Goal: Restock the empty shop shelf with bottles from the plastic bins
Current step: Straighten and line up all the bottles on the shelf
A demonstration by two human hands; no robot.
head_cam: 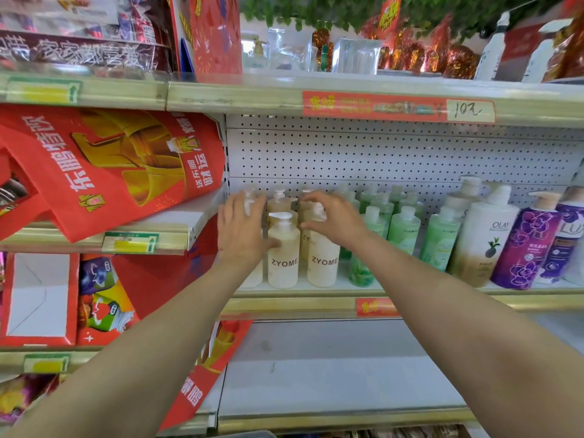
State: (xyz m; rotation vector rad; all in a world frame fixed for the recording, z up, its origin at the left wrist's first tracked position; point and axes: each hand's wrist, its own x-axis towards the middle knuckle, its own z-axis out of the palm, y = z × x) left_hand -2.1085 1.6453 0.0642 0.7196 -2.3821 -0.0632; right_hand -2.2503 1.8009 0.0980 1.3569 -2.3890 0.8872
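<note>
A person's two bare arms reach to a shop shelf (297,304). Cream ZYOME pump bottles (283,260) stand clustered at the shelf's left end. The left hand (241,229), fingers straight and spread, presses against the cluster at its 9 o'clock. The right hand (335,221), fingers spread and lightly bent, touches a pump at 2 o'clock. Green bottles (403,232) stand just beside, at 3 o'clock.

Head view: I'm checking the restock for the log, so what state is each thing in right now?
Cream bottles, upright on the shelf, pumps on.
Green bottles, upright, in rows beside them.
White bottle, upright.
Purple bottle, upright.
Left hand, fingers straight, resting against the cream bottles.
Right hand, fingers arched over one cream bottle's pump; grip unclear.
</note>
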